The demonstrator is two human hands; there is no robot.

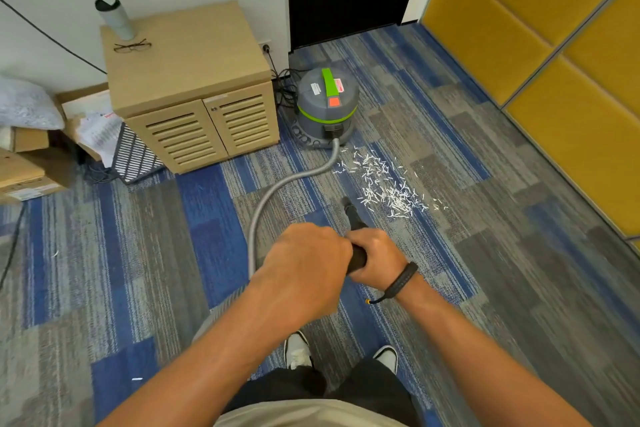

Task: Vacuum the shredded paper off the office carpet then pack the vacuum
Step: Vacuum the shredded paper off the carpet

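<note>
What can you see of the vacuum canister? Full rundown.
The vacuum canister is a grey plastic drum with a green band round its middle, a green top handle, an orange-red patch and white and red labels on the lid. It stands upright on the carpet, right of the wooden cabinet, before the dark door. A grey hose leaves its front port; black cable lies tangled behind it.

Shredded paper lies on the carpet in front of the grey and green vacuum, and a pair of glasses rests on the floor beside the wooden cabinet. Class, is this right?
Not quite. The head view shows the glasses lying on top of the wooden cabinet, beside a bottle, not on the floor. The shredded paper does lie on the carpet in front of the vacuum.
</note>
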